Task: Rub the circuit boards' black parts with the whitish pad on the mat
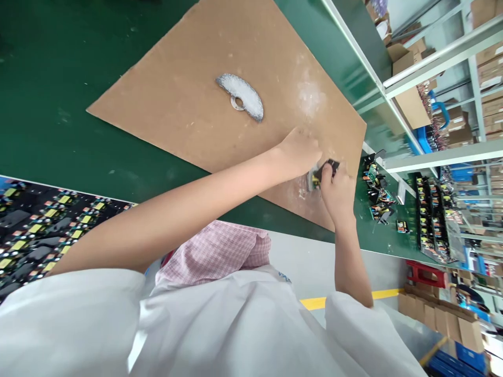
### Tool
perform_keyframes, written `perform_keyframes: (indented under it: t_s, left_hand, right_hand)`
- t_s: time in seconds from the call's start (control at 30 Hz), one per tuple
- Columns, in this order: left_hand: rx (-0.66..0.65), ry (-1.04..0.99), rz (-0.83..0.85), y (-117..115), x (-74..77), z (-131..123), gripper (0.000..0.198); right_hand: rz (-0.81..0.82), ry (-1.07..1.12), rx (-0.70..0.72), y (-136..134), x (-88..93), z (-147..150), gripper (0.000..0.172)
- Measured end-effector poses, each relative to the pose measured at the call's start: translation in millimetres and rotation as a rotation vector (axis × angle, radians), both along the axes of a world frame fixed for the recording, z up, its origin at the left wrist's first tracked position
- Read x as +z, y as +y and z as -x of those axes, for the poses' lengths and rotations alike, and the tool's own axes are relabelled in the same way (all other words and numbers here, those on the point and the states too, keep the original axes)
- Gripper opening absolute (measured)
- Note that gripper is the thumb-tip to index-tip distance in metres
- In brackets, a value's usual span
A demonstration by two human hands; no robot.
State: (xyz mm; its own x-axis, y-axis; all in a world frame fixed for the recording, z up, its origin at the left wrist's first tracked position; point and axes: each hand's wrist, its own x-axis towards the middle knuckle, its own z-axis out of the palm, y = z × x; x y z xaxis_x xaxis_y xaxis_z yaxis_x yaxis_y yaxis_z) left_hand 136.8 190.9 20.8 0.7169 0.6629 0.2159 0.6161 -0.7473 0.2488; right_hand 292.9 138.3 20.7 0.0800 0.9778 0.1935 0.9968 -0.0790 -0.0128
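Near the right corner of a brown board [176, 99], my right hand [338, 191] grips a small black part [330, 166]. My left hand [301, 152] is just to its left, fingers curled down toward the board; what they hold, if anything, is hidden. Between and below the hands sits a small piece with yellow and clear parts [314, 179], partly covered. A half-round grey-white piece with a ring [244, 96] lies on the board, up and left of my hands.
The board rests on a green table [47, 104]. Black parts with circuit boards lie at right [379, 191], with rows of them in a tray [432, 214]. More fill the lower left [51, 214]. A white metal frame [444, 159] rises at right.
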Motion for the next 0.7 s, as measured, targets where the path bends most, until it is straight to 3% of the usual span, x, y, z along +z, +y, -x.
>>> perform_keyframes:
  t_s: [0.17, 0.3, 0.5, 0.7]
  left_hand:
    - [0.002, 0.17, 0.023, -3, 9.5, 3, 0.034]
    - [0.0, 0.165, -0.001, -3, 9.3, 2, 0.034]
    - [0.01, 0.157, -0.012, -3, 8.1, 0, 0.035]
    - [-0.001, 0.175, -0.027, -7, 10.5, 1, 0.034]
  right_hand:
    - [-0.019, -0.046, 0.015, 10, 2.6, 5, 0.028]
    - [0.007, -0.057, 0.002, -5, -0.6, 4, 0.022]
    - [-0.061, -0.011, -0.065, 9, -1.1, 6, 0.021]
    - [-0.003, -0.061, -0.061, 1, -0.1, 10, 0.021]
